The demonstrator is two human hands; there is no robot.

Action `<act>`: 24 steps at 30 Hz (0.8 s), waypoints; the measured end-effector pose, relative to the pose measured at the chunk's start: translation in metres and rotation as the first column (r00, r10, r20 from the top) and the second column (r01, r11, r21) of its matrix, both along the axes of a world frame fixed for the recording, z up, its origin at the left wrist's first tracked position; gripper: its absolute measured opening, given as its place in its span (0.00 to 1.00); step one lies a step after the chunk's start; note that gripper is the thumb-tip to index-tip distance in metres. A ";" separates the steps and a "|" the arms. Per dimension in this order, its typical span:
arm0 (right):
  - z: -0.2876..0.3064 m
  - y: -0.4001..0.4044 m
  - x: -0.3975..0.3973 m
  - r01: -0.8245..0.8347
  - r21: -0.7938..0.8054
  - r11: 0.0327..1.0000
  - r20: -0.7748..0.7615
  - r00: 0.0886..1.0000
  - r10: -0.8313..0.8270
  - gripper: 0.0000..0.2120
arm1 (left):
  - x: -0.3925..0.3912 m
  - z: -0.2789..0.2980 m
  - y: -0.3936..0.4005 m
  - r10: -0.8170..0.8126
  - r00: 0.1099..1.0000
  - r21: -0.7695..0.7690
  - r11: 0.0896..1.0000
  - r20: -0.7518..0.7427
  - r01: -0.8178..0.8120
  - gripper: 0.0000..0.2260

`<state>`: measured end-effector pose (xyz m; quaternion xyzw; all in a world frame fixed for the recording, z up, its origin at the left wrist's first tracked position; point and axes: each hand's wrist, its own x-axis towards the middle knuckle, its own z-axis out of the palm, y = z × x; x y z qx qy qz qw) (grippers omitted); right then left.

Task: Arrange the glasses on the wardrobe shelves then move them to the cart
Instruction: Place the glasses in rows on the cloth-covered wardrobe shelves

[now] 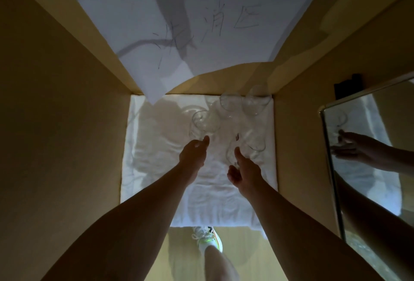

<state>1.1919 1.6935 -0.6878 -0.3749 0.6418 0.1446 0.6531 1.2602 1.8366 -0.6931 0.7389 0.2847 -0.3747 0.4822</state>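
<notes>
Both hands reach over the towel-lined shelf [156, 168]: left fingers [202, 144] pinching a glass [201, 124], right fingers [235, 175] loosely spread.

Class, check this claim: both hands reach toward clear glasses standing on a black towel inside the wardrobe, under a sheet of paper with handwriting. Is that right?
One detail is wrong: the towel is white, not black, as the head view shows. The left hand and right hand do reach toward the glasses, under the paper.
</notes>
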 end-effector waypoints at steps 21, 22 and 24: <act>0.145 0.019 -0.049 -0.320 -0.263 0.910 0.158 0.916 0.368 0.21 | -0.054 0.179 0.023 0.135 0.990 -0.163 0.978 0.034 -0.128 0.19; 0.155 0.021 -0.053 -0.323 -0.272 0.906 0.176 0.909 0.377 0.21 | -0.059 0.191 0.025 0.141 0.990 -0.186 0.973 0.012 -0.137 0.18; 0.177 0.026 -0.060 -0.315 -0.282 0.906 0.219 0.898 0.380 0.19 | -0.070 0.216 0.031 0.164 0.986 -0.206 0.965 -0.002 -0.161 0.18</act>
